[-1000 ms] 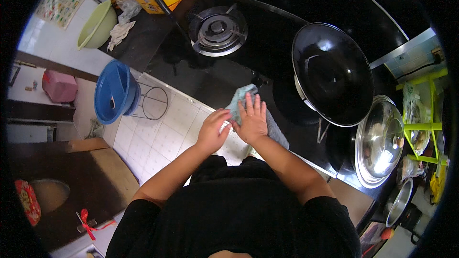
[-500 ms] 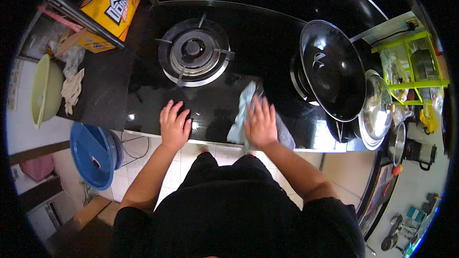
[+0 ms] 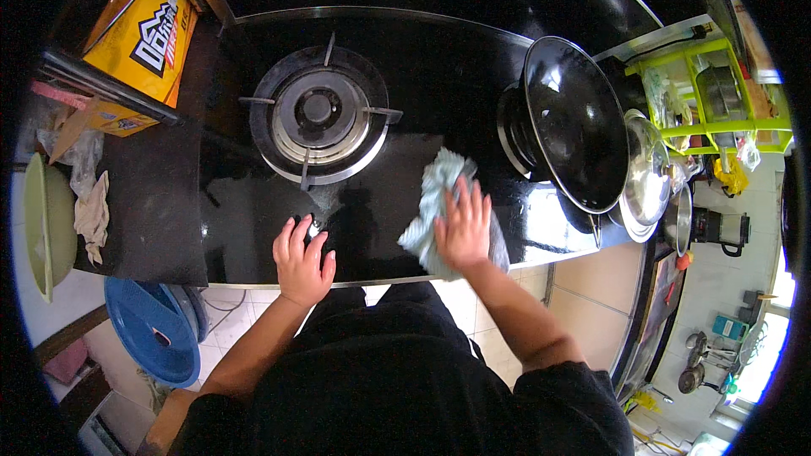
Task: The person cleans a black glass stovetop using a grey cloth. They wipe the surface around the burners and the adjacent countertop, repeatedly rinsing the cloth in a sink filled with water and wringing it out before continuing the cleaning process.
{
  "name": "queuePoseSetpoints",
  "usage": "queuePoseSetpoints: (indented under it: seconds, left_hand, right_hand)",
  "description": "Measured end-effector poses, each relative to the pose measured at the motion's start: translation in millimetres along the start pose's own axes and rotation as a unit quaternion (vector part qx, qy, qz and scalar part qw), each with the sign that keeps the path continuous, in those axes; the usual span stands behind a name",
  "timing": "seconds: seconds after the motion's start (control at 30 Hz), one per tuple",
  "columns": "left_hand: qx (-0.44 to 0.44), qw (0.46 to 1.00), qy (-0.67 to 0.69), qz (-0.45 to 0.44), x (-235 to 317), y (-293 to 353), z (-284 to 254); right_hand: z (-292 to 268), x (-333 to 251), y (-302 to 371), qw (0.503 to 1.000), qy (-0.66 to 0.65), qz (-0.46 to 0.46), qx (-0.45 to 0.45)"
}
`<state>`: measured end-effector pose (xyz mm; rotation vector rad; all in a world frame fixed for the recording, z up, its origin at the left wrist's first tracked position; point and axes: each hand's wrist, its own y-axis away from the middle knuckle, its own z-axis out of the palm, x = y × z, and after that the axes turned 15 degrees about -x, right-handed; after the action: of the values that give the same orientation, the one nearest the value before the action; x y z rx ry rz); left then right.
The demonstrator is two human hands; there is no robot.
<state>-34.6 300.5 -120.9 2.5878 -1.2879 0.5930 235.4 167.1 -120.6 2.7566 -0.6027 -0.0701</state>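
- The right hand (image 3: 463, 226) lies flat, fingers spread, pressing a crumpled pale blue-grey cloth (image 3: 436, 203) onto the glossy black glass stovetop (image 3: 253, 219), between the two burners near the front edge.
- The left hand (image 3: 302, 260) rests open at the front rim, fingertips on a small shiny knob (image 3: 313, 225), gripping nothing.
- A round steel burner (image 3: 318, 122) with a spoked pan support sits just behind the left hand.
- A black, shiny wok (image 3: 574, 122) tilts on the right burner, with a domed steel lid (image 3: 646, 177) beside it.
- A blue plastic basin (image 3: 152, 333) stands on the floor below.
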Motion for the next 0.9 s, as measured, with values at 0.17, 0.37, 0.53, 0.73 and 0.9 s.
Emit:
queuePoseSetpoints:
  seconds: [0.17, 0.37, 0.53, 0.73, 0.9]
  left_hand:
    - [-0.004, 1.0, -0.003, 0.0, 1.2, -3.5, -3.2]
    - [0.003, 1.0, -0.008, -0.002, 0.7, -1.1, -2.8]
    - [0.002, 1.0, -0.007, -0.006, 2.8, -0.7, -1.8]
    - [0.029, 0.999, -0.03, 0.003, 2.4, -1.8, 0.0]
    - [0.044, 0.999, -0.022, 0.012, 0.4, -1.6, 0.9]
  right_hand:
    - [-24.2, 33.4, -119.2, 0.989, -0.049, 0.085, 0.108]
    - [-14.6, -30.4, 15.2, 0.987, 0.012, -0.132, -0.092]
    - [-22.0, 27.4, -25.4, 0.996, 0.028, -0.051, -0.069]
    - [-27.3, 17.1, -98.0, 0.996, 0.069, 0.05, 0.003]
    - [-14.6, -4.7, -25.7, 0.996, -0.01, -0.091, -0.001]
